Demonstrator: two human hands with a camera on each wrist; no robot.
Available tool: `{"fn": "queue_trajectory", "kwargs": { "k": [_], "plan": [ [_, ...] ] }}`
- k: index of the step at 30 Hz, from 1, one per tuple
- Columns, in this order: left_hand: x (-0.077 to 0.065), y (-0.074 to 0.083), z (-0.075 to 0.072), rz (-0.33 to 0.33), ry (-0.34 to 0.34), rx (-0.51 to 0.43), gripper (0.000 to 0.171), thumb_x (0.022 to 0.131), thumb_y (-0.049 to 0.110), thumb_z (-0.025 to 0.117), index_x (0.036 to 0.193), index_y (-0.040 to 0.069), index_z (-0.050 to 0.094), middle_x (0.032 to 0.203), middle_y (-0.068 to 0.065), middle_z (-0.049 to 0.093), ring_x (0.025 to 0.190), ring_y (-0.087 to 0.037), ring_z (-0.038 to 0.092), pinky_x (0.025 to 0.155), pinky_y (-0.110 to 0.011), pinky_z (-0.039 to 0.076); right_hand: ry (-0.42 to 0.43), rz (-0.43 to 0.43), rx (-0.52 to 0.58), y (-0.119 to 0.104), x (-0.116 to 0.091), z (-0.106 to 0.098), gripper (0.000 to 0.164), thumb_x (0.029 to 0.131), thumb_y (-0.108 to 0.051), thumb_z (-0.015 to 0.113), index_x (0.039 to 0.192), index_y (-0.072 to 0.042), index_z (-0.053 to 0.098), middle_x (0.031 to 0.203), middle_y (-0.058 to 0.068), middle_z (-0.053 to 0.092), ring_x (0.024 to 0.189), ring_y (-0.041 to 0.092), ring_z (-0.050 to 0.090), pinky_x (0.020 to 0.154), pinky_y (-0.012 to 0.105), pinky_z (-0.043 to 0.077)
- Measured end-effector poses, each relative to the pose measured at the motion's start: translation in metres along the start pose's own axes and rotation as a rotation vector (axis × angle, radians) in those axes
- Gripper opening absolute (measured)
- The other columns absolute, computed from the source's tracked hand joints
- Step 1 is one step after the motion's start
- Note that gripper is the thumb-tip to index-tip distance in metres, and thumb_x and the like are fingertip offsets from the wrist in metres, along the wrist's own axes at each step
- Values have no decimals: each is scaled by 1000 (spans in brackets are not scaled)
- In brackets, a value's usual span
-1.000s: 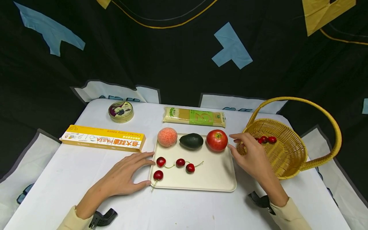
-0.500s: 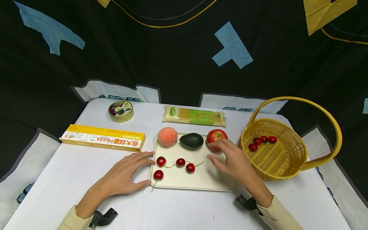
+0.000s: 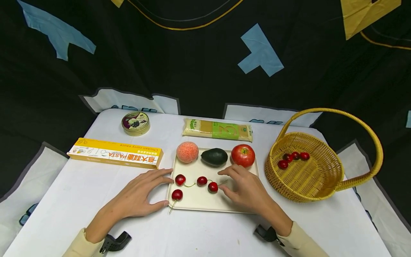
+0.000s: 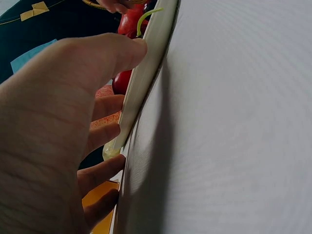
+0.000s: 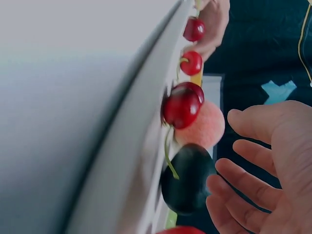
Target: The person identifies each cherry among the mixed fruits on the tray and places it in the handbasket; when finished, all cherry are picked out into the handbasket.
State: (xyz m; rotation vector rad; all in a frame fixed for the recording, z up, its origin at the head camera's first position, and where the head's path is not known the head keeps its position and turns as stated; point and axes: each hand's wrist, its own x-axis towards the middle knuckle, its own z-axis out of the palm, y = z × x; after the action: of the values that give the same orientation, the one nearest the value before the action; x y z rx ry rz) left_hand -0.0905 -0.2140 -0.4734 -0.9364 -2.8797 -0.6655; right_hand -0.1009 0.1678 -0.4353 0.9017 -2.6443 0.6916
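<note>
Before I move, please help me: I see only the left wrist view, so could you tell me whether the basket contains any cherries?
Observer: Yes, the head view shows four cherries inside the basket.
Operator: Thank you. And how many are lying outside of it?
Observer: Four stemmed cherries, all on the tray.
Operator: Understood. And the right hand, is it holding something?
Observer: No, the right wrist view shows its fingers gripping nothing.

We note four stemmed red cherries (image 3: 213, 187) on the pale tray (image 3: 196, 202), one stem overhanging its edge; four more lie clustered in the wicker basket (image 3: 306, 177).
</note>
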Motion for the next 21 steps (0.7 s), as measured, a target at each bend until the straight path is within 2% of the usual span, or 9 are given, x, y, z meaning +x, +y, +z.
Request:
{"fn": "queue_trajectory", "kwargs": {
  "k": [6, 12, 21],
  "plan": [
    [0, 0, 1, 0, 2, 1, 60, 87, 51, 85, 141, 30, 69, 166, 7, 48, 151, -26, 48, 118, -59, 43, -78, -3, -2, -7, -1, 8, 36, 88, -27, 90, 121, -19, 76, 116, -4, 72, 104, 13, 69, 83, 36, 62],
    [0, 0, 1, 6, 9, -3, 60, 87, 51, 86, 141, 30, 69, 166, 7, 48, 150, -26, 48, 117, -58, 44, -139, -46, -34, -7, -1, 13, 33, 90, -27, 88, 121, -21, 77, 118, -3, 71, 109, 16, 70, 89, 38, 62],
    [0, 0, 0, 1, 10, 2, 60, 86, 51, 86, 140, 30, 69, 165, 7, 49, 150, -26, 48, 117, -58, 44, -200, -46, -29, -8, -3, 15, 31, 91, -25, 87, 121, -20, 77, 119, -1, 73, 107, 17, 71, 88, 39, 61]
  ]
}}
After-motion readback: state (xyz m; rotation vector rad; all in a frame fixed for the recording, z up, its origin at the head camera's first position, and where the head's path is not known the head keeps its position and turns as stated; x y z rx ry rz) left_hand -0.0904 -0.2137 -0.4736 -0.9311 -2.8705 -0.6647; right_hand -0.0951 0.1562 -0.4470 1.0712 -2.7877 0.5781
